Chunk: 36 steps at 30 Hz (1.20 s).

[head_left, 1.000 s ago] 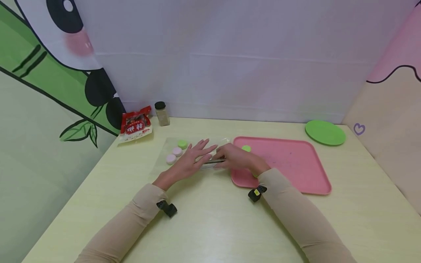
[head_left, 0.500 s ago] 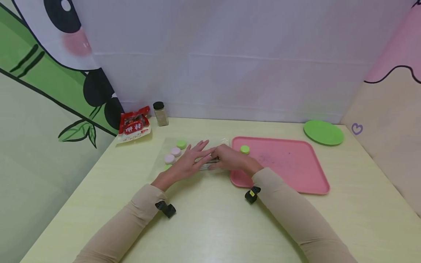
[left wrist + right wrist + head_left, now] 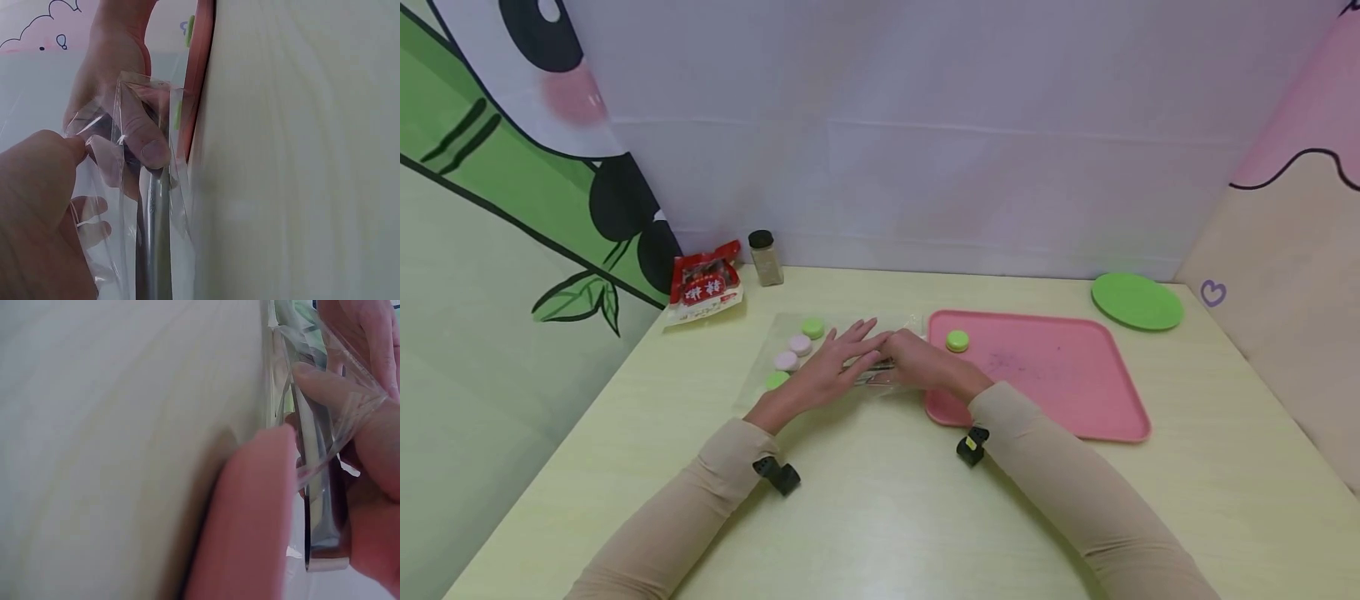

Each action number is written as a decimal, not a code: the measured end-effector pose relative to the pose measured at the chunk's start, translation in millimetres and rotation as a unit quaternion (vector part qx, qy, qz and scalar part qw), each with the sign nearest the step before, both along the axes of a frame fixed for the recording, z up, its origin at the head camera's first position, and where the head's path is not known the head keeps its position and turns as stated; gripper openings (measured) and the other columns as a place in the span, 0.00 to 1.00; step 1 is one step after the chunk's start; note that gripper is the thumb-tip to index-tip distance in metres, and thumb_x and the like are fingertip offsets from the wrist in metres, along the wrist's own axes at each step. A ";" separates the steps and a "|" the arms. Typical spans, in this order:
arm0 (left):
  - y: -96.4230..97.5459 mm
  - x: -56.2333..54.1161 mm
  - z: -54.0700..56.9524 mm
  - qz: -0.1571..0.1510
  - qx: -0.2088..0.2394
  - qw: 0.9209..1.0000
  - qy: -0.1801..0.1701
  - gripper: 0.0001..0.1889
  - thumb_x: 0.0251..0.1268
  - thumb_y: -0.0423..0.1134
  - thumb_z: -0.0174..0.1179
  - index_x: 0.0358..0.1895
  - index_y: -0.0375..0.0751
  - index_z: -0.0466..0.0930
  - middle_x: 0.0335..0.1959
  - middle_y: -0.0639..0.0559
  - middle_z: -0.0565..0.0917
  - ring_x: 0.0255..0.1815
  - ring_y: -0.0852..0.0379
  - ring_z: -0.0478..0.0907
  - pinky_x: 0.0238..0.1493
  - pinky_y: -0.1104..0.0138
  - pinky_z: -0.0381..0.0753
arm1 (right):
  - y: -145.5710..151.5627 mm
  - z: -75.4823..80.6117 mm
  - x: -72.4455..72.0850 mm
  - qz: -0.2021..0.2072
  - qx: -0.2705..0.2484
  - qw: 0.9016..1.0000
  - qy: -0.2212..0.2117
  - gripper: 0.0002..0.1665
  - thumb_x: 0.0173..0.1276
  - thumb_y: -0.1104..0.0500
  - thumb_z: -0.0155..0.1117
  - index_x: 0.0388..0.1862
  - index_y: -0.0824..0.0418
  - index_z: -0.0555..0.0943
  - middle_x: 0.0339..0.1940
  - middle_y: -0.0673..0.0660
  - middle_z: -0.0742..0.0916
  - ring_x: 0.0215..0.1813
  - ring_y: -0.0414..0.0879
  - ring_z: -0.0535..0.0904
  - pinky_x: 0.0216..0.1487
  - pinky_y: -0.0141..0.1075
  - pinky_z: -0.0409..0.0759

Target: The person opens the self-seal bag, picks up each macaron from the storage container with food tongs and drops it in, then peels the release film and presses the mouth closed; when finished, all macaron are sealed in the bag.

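My right hand (image 3: 917,358) grips a pair of metal tongs (image 3: 319,512), its thumb pressing along the metal. The gripping fingers reach into the mouth of a clear plastic bag (image 3: 119,140), and the tongs run into it. Beside it, my left hand (image 3: 823,375) pinches the bag's edge; the left wrist view shows thumb and fingers at the film. Green and lilac macarons (image 3: 801,345) lie in a row at the bag's left part. Another green macaron (image 3: 957,341) rests at the pink tray's left end. The tongs' tips are hidden.
The pink tray (image 3: 1060,383) lies just right of the bag, under my right forearm. A green plate (image 3: 1137,302) is at the back right. A red snack pouch (image 3: 704,286) and a black-capped jar (image 3: 766,258) stand at the back left.
My right hand has moved a little left, deeper into the bag with the tongs. The green macaron on the tray is now less covered. The left hand stays nearly in place.
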<state>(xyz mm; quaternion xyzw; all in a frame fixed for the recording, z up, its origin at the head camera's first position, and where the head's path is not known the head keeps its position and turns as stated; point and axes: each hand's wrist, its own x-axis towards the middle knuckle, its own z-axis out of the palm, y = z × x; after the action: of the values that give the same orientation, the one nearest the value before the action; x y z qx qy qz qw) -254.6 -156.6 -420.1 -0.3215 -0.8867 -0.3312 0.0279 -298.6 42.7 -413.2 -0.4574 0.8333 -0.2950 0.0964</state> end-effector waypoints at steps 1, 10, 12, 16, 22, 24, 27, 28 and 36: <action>0.2 0.1 0.2 0.001 -0.003 1.000 0.001 0.24 0.81 0.45 0.48 0.75 0.45 0.67 0.79 0.44 0.57 0.80 0.45 0.48 0.73 0.35 0.39 | -0.5 0.0 0.2 -0.001 0.000 1.000 0.003 0.19 0.64 0.63 0.74 0.54 0.62 0.86 0.55 0.56 0.87 0.54 0.44 0.84 0.56 0.34 0.79; -0.5 -0.8 -1.2 0.004 -0.012 1.000 0.004 0.24 0.81 0.45 0.47 0.75 0.46 0.67 0.79 0.44 0.57 0.80 0.45 0.48 0.73 0.36 0.39 | -3.6 1.1 3.2 -0.004 -0.002 1.000 0.008 0.21 0.65 0.62 0.73 0.57 0.62 0.85 0.52 0.56 0.88 0.50 0.45 0.85 0.54 0.32 0.80; -0.9 -1.6 -2.5 0.002 -0.009 1.000 0.004 0.24 0.82 0.45 0.47 0.75 0.47 0.66 0.79 0.44 0.57 0.80 0.45 0.48 0.73 0.36 0.39 | -4.1 1.1 3.4 -0.001 -0.005 1.000 0.006 0.21 0.65 0.62 0.73 0.57 0.62 0.84 0.51 0.55 0.88 0.49 0.45 0.85 0.53 0.32 0.80; -1.4 -2.8 -4.0 -0.001 -0.001 1.000 0.001 0.24 0.82 0.46 0.45 0.76 0.49 0.66 0.79 0.45 0.56 0.80 0.45 0.48 0.73 0.36 0.39 | -3.9 1.5 3.5 0.005 -0.007 1.000 0.003 0.21 0.65 0.61 0.73 0.57 0.62 0.84 0.49 0.54 0.89 0.48 0.46 0.85 0.54 0.35 0.80; -0.7 -1.2 -1.4 0.008 -0.001 1.000 -0.015 0.24 0.83 0.48 0.44 0.77 0.51 0.64 0.80 0.48 0.55 0.81 0.48 0.46 0.74 0.38 0.37 | 2.1 4.7 6.2 -0.023 0.017 0.999 0.016 0.16 0.64 0.64 0.74 0.51 0.64 0.86 0.43 0.54 0.89 0.42 0.44 0.84 0.47 0.34 0.81; -0.4 -0.7 0.1 0.012 -0.003 1.000 -0.021 0.24 0.82 0.48 0.44 0.77 0.52 0.64 0.80 0.48 0.55 0.81 0.49 0.45 0.74 0.39 0.37 | 7.2 7.2 6.5 -0.031 0.031 0.999 0.022 0.17 0.64 0.62 0.74 0.51 0.65 0.86 0.43 0.55 0.89 0.42 0.44 0.82 0.46 0.34 0.81; -0.4 -0.8 0.9 0.014 -0.003 1.000 -0.024 0.25 0.82 0.49 0.44 0.77 0.54 0.64 0.80 0.49 0.55 0.81 0.49 0.45 0.75 0.39 0.36 | 18.2 12.9 7.2 -0.033 0.047 0.998 0.029 0.21 0.64 0.59 0.74 0.55 0.64 0.86 0.46 0.56 0.88 0.45 0.45 0.82 0.48 0.35 0.80; -0.5 -1.0 0.9 0.014 -0.003 1.000 -0.024 0.25 0.82 0.49 0.44 0.77 0.54 0.64 0.80 0.48 0.55 0.81 0.49 0.45 0.74 0.39 0.36 | 22.7 14.8 7.5 -0.034 0.054 0.998 0.028 0.22 0.65 0.57 0.74 0.57 0.63 0.85 0.48 0.56 0.88 0.47 0.47 0.82 0.49 0.36 0.80; 0.8 -0.6 -0.1 0.010 -0.002 1.000 -0.009 0.25 0.82 0.50 0.44 0.77 0.54 0.63 0.79 0.45 0.56 0.80 0.43 0.47 0.73 0.36 0.39 | 67.9 23.3 11.6 -0.053 0.051 0.997 -0.007 0.22 0.65 0.54 0.74 0.54 0.65 0.86 0.40 0.52 0.87 0.37 0.43 0.78 0.39 0.35 0.80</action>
<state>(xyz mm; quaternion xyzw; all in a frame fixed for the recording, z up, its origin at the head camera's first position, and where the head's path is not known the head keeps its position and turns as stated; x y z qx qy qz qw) -255.2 -155.9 -420.2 -0.3099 -0.8905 -0.3323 0.0228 -287.0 110.6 -389.9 -0.4053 0.8696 -0.2602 0.1094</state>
